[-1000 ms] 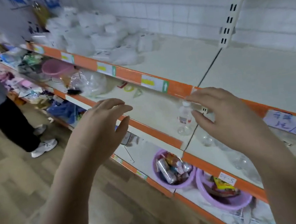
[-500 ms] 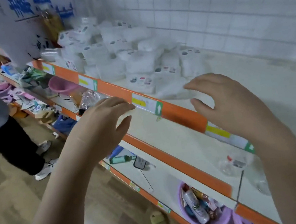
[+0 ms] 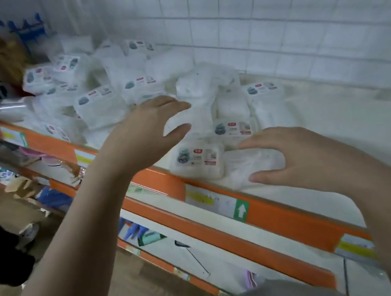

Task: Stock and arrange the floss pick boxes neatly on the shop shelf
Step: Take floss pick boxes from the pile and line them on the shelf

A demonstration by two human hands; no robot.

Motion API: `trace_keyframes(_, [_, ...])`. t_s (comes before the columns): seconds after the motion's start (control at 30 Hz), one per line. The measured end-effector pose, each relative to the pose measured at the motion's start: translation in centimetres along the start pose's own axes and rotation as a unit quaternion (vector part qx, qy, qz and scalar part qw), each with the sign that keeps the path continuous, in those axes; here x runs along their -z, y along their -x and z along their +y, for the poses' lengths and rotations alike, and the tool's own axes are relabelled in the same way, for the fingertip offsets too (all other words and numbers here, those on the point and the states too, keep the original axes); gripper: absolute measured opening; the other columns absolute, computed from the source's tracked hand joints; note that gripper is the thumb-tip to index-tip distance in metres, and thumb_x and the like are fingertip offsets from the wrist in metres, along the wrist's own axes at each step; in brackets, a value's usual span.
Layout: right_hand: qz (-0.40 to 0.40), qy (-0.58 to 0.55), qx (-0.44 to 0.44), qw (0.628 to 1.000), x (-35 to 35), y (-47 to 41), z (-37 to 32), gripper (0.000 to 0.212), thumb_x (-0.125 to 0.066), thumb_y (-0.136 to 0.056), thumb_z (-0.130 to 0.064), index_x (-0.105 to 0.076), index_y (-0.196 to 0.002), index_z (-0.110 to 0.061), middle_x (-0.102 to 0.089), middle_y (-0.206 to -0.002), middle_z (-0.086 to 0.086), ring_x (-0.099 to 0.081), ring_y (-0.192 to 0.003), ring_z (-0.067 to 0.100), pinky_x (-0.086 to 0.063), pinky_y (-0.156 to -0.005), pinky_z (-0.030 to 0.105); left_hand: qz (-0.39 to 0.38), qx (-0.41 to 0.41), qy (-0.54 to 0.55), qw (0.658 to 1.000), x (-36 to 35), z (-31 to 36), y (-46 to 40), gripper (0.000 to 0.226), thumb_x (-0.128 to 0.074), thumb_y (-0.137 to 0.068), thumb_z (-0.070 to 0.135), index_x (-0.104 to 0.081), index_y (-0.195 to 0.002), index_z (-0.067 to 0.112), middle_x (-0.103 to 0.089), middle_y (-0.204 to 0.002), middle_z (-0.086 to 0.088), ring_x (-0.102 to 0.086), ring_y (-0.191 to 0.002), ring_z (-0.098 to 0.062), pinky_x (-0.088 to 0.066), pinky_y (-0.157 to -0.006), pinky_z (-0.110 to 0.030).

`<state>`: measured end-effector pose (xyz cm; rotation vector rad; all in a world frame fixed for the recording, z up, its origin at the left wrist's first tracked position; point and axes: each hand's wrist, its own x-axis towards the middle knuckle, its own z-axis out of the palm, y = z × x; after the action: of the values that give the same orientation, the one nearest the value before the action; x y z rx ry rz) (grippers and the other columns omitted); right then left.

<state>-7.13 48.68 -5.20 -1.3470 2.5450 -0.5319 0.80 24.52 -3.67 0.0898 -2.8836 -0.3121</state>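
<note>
We reach our left hand [image 3: 142, 132] and right hand [image 3: 315, 157], both spread and empty, over the jumbled floss pick boxes [image 3: 197, 161], judging gathering comes next.

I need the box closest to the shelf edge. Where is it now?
In the head view, the box lies at the front edge of the top shelf, near the centre, between the left hand and right hand, neither touching it.
</note>
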Motion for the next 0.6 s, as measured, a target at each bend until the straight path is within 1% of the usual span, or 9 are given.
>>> trace_keyframes(0.07, [-0.003, -0.008, -0.018, 1.000, -0.5, 0.0, 0.1, 0.058, -0.068, -0.073, -0.050, -0.043, -0.126, -0.050, -0.043, -0.129, -0.027, -0.034, -0.112, -0.012, -0.024, -0.094, 0.010, -0.023, -0.014, 0.008, 1.000, -0.8, -1.1, -1.0, 0.043, -0.048, -0.091, 0.041, -0.049, -0.132, 0.027, -0.049, -0.135, 0.004, -0.042, -0.125, -0.014, -0.030, -0.101, -0.026])
trace_keyframes(0.13, [-0.015, -0.006, -0.036, 0.999, -0.9, 0.1, 0.1, 0.064, -0.071, -0.070, -0.049, -0.038, -0.125, -0.056, -0.042, -0.127, -0.027, -0.036, -0.115, -0.008, -0.027, -0.096, 0.013, -0.038, -0.017, 0.018, 0.999, -1.3, -1.8, -1.7, 0.044, -0.051, -0.088, 0.043, -0.052, -0.129, 0.027, -0.050, -0.134, 0.005, -0.044, -0.124, -0.015, -0.031, -0.101, -0.028])
trace_keyframes(0.2, [-0.019, -0.012, -0.045, 0.999, -1.2, 0.1, 0.0, 0.064, -0.072, -0.070, -0.045, -0.033, -0.116, -0.065, -0.043, -0.126, -0.027, -0.037, -0.114, -0.009, -0.028, -0.095, 0.012, -0.041, -0.021, 0.028, 0.999, -1.6, -2.4, -2.2, 0.046, -0.058, -0.084, 0.043, -0.053, -0.128, 0.029, -0.051, -0.132, 0.005, -0.044, -0.124, -0.017, -0.031, -0.102, -0.029])
trace_keyframes(0.27, [-0.009, -0.026, -0.053, 0.998, -1.3, 0.1, -0.3, 0.064, -0.074, -0.069, -0.041, -0.030, -0.107, -0.069, -0.045, -0.126, -0.027, -0.039, -0.112, -0.010, -0.029, -0.094, 0.011, -0.054, -0.032, 0.031, 0.998, -1.6, -2.7, -2.7, 0.051, -0.062, -0.080, 0.045, -0.053, -0.128, 0.031, -0.052, -0.133, 0.005, -0.041, -0.126, -0.017, -0.028, -0.104, -0.029])
trace_keyframes(0.33, [0.002, -0.029, -0.068, 0.997, -1.2, 0.0, -0.5, 0.062, -0.074, -0.069, -0.040, -0.032, -0.106, -0.067, -0.047, -0.126, -0.026, -0.041, -0.113, -0.009, -0.030, -0.097, 0.012, -0.067, -0.044, 0.035, 0.996, -1.5, -3.0, -3.2, 0.053, -0.065, -0.077, 0.048, -0.053, -0.126, 0.035, -0.053, -0.132, 0.007, -0.039, -0.127, -0.014, -0.024, -0.103, -0.024])
trace_keyframes(0.4, [0.022, -0.029, -0.090, 0.995, -1.0, 0.2, -0.9, 0.059, -0.074, -0.070, -0.040, -0.036, -0.108, -0.064, -0.048, -0.124, -0.026, -0.042, -0.113, -0.008, -0.030, -0.097, 0.013, -0.068, -0.056, 0.050, 0.995, -1.3, -3.3, -3.5, 0.052, -0.069, -0.072, 0.049, -0.057, -0.122, 0.036, -0.055, -0.128, 0.009, -0.041, -0.123, -0.012, -0.025, -0.099, -0.020])
trace_keyframes(0.47, [0.057, -0.032, -0.115, 0.991, -0.6, 0.6, -1.3, 0.055, -0.075, -0.068, -0.040, -0.041, -0.106, -0.061, -0.050, -0.119, -0.026, -0.045, -0.113, -0.004, -0.032, -0.097, 0.017, -0.058, -0.066, 0.078, 0.993, -1.1, -3.6, -3.4, 0.052, -0.072, -0.068, 0.050, -0.060, -0.117, 0.035, -0.057, -0.121, 0.009, -0.047, -0.117, -0.010, -0.031, -0.099, -0.022])
trace_keyframes(0.53, [0.082, -0.025, -0.147, 0.985, -0.2, 1.1, -2.0, 0.051, -0.074, -0.067, -0.044, -0.045, -0.105, -0.060, -0.052, -0.118, -0.024, -0.047, -0.113, 0.000, -0.035, -0.097, 0.021, -0.042, -0.075, 0.107, 0.991, -0.7, -3.6, -3.2, 0.053, -0.071, -0.066, 0.051, -0.061, -0.115, 0.034, -0.057, -0.117, 0.010, -0.051, -0.111, -0.010, -0.039, -0.098, -0.028])
trace_keyframes(0.6, [0.104, -0.010, -0.177, 0.979, 0.2, 1.6, -2.5, 0.051, -0.070, -0.068, -0.048, -0.049, -0.114, -0.055, -0.052, -0.121, -0.021, -0.046, -0.113, 0.001, -0.035, -0.096, 0.023, -0.021, -0.089, 0.127, 0.988, -0.4, -3.2, -3.0, 0.054, -0.070, -0.065, 0.053, -0.062, -0.115, 0.034, -0.057, -0.114, 0.011, -0.053, -0.108, -0.010, -0.042, -0.095, -0.031])
